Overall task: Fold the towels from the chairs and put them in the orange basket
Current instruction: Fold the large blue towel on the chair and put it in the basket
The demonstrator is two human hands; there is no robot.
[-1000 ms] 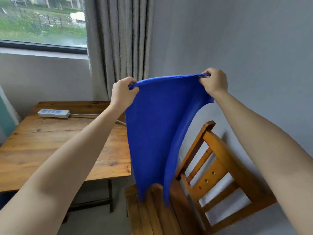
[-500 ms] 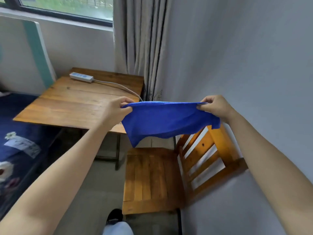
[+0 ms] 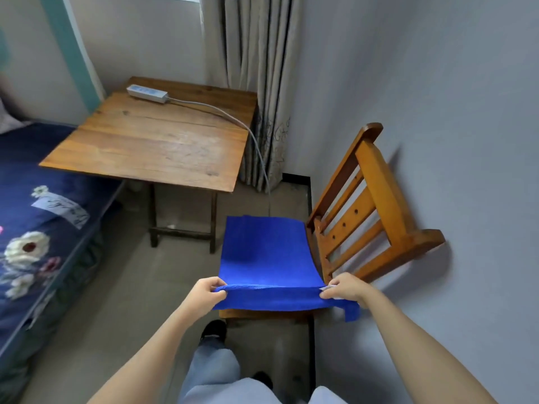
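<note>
A bright blue towel (image 3: 264,252) lies spread over the seat of a wooden chair (image 3: 376,199) that stands against the right wall. My left hand (image 3: 205,291) pinches the towel's near left corner. My right hand (image 3: 345,287) pinches the near right corner, where a small white label shows. The near edge is lifted slightly and hangs over the seat's front. No orange basket is in view.
A wooden table (image 3: 157,141) with a white power strip (image 3: 147,93) and its cable stands beyond the chair, by grey curtains (image 3: 256,68). A bed with a dark blue floral cover (image 3: 38,228) runs along the left. My legs and shoes are below.
The towel has come down from chest height, where I held it stretched, and now lies on the chair seat. Both hands lowered with it, and my view tilted down.
</note>
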